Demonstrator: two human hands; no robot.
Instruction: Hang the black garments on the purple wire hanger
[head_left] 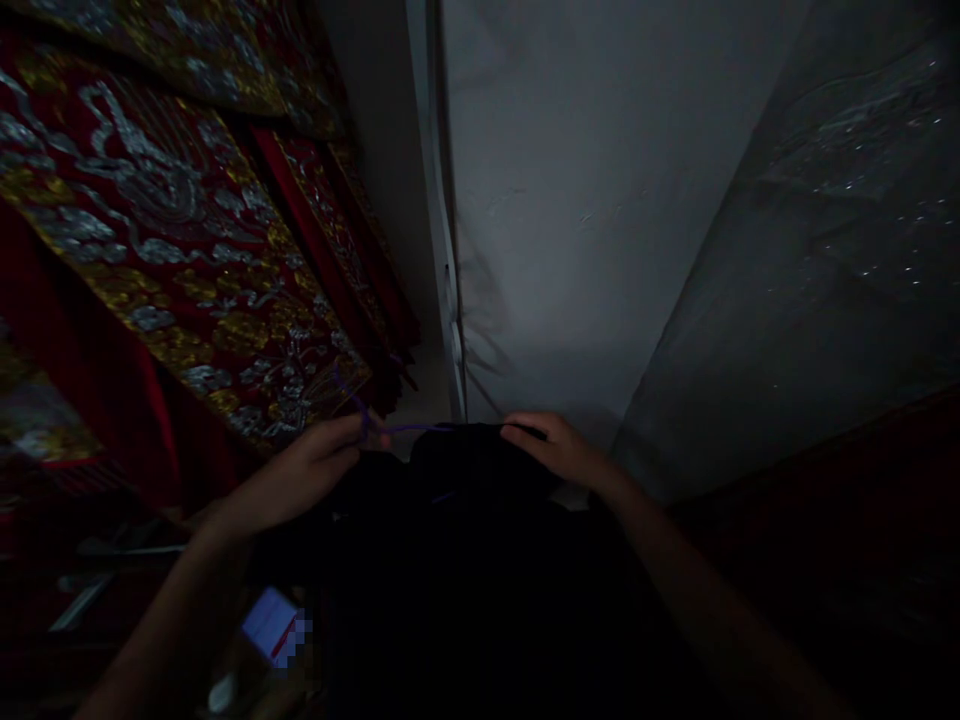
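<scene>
My left hand [311, 470] is closed in a pinch on a thin purple cord [409, 428] that runs across to the top of a dark bundle of black cloth [465, 520]. The cord loops up past my left fingers. My right hand [551, 445] lies curled over the top right edge of the black cloth and grips it. The cloth fills the lower middle of the view and its shape is lost in the dark.
Red fabric panels with gold and silver embroidery [172, 230] hang at the left. A white wall [585, 200] and a vertical white strip [442, 250] stand ahead. A grey sparkly sheet [840, 230] slopes at the right. A small lit phone screen [270, 625] lies lower left.
</scene>
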